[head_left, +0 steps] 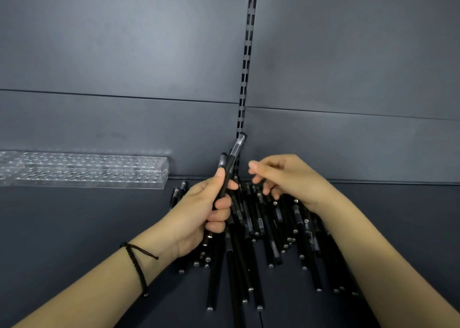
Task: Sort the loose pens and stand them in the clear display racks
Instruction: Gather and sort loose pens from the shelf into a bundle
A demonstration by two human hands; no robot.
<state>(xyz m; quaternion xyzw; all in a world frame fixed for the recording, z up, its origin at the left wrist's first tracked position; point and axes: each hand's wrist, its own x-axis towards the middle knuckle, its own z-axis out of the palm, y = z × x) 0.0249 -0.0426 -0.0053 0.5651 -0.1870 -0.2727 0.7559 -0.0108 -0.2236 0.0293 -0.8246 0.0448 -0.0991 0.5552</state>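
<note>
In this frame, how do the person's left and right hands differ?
The left hand grips black pens, caps up and tilted; the right hand hangs over the pen pile with loosely curled fingers, no pen plainly held. The left wrist wears a black cord bracelet; the right wrist is bare. Both hands are at the pile, right of the clear racks.

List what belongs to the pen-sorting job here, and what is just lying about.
Job: black clear-capped pens gripped by left hand; pile of loose black pens; clear acrylic racks.
Lying about: black braided cord wristband; slotted metal upright.
</note>
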